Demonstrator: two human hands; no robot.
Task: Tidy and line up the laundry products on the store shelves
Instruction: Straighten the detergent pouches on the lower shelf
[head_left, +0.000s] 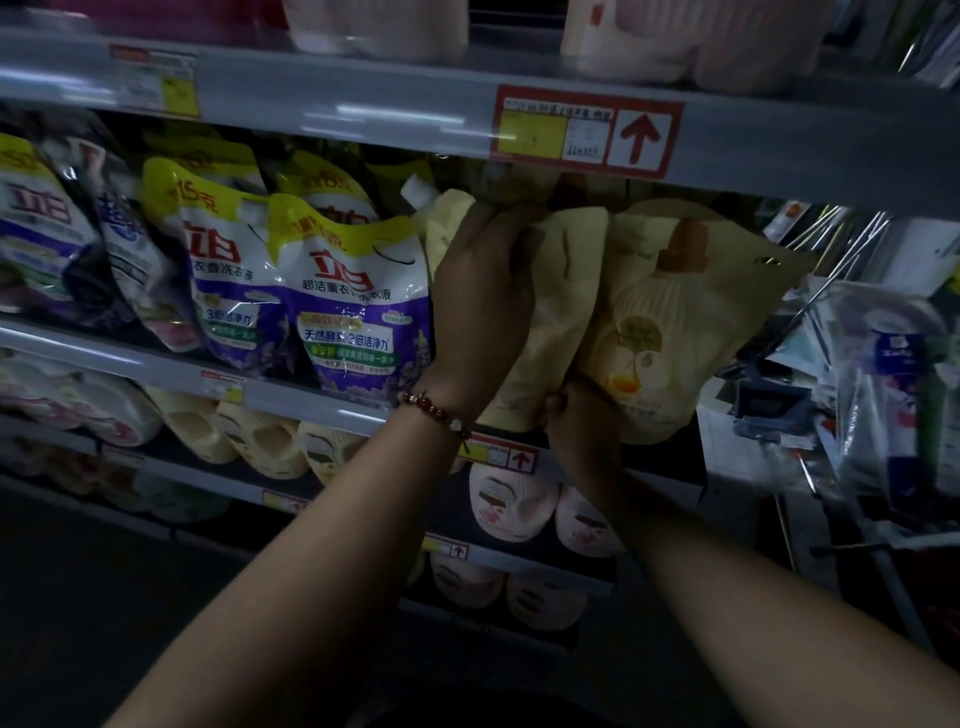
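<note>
Laundry pouches (649, 332), the pale yellow refill kind, up on the middle shelf (322, 400) at its right end, mid-straighten. Nearest: right hand (576, 415) underneath, fingers curled round the bottom edge of the front pouch, probably propping the weight so nothing slumps off the shelf lip. Higher up, left hand (483, 291), beaded bracelet (436, 410) on the wrist, fingers wrapped over the top of the next pouch (556, 312), likely steadying it upright. Front pouch tilted, corner sticking out past the shelf end, so not lined up yet. Just left, purple pouches (353, 296) standing in a leaning row. Further back and above, price tag (587, 130) with a red arrow.
</note>
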